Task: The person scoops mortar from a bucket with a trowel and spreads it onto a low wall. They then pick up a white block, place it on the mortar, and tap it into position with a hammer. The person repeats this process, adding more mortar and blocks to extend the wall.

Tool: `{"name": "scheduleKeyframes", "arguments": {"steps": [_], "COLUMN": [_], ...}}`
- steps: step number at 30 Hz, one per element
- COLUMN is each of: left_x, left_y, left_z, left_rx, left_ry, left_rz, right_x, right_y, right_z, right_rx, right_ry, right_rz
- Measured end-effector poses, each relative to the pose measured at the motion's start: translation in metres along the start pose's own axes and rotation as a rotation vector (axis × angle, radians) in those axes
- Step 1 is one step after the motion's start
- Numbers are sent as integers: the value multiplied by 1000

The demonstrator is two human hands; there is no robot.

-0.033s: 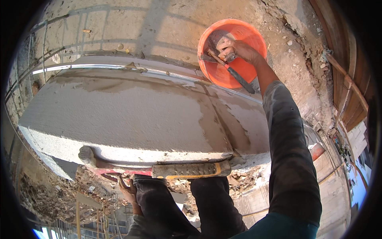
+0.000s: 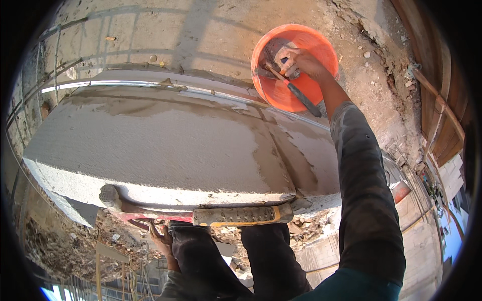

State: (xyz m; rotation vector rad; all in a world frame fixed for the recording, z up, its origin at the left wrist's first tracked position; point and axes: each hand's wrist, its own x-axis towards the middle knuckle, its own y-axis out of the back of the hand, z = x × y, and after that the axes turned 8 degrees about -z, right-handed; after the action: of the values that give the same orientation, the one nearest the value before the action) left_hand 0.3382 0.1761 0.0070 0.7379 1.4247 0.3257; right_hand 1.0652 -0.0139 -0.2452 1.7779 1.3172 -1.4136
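Note:
My right hand (image 2: pixel 301 61) reaches into an orange bucket (image 2: pixel 324 50), its closed fingers smeared pale. What they hold, if anything, I cannot make out. Beside them, a tool with a black handle (image 2: pixel 304 99) leans out over the near rim; its working end is hidden. Grey wet mortar (image 2: pixel 275 46) coats part of the bucket's inside. My left hand (image 2: pixel 163 242), low at the left, has its fingers curled at the red part of a long tool (image 2: pixel 236 215) with a grey rounded end and a grey-and-yellow end. This tool lies along the front edge of a large pale block (image 2: pixel 150 140).
Damp patches mark the block's top, and a dark seam crosses it at right. A thin white strip (image 2: pixel 120 84) runs along its far edge. Brown boards (image 2: pixel 447 95) stand at far right. Rubble (image 2: pixel 65 246) lies below, left of my legs (image 2: pixel 271 261).
My right hand and its fingers have shifted slightly inside the bucket. The black-handled tool keeps nearly the same place. My left hand looks unchanged.

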Motion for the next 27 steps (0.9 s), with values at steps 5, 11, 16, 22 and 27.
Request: {"name": "scheduleKeyframes", "arguments": {"steps": [5,11,16,22,27], "left_x": [0,-5,-2,-6,-8], "left_y": [7,-18,-22,36,89], "left_z": [-9,-66,-48,37,130], "left_rx": [18,-137,-207,-215,-680], "left_ry": [97,34,-13,65,19], "left_rz": [-13,113,97,173,367], "right_x": [72,73,88,28,-122], "right_y": [-2,-31,-9,-17,-76], "right_z": [11,-26,-8,-2,-72], "right_rx": [-803,-1211,-1081,-592,-145], "right_ry": [95,-107,25,333,701], "right_rz": [425,421,510,653,819]}}
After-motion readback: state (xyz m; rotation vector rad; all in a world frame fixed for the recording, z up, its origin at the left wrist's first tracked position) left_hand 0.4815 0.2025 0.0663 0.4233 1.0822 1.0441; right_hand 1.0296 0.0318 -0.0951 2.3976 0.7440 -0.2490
